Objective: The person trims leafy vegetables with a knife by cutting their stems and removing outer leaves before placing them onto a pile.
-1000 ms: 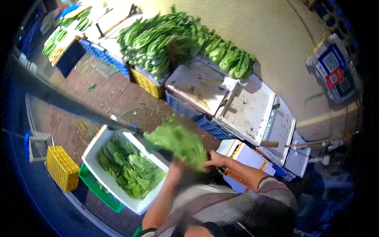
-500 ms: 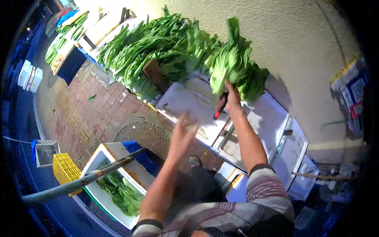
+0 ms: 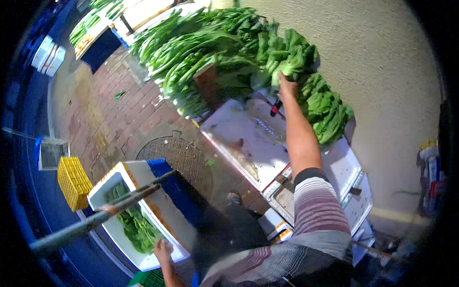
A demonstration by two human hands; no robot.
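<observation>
My right hand reaches to the back of the stand and is closed around a knife with a red and black handle. That hand also grips the pale base of a head of leafy greens, which lies against the piled greens. Low in the view, my left hand is beside the near rim of a white foam box, fingers partly spread and holding nothing visible. Loose leafy greens lie inside that box.
A long pile of greens runs along the wall, with more heads at its right end. White foam lids cover the stand. A pole crosses the foam box. A yellow crate stands left of it.
My right hand has moved the head of greens forward onto the pile. My left hand has swung from above the stand down to the foam box. The view has shifted slightly.
</observation>
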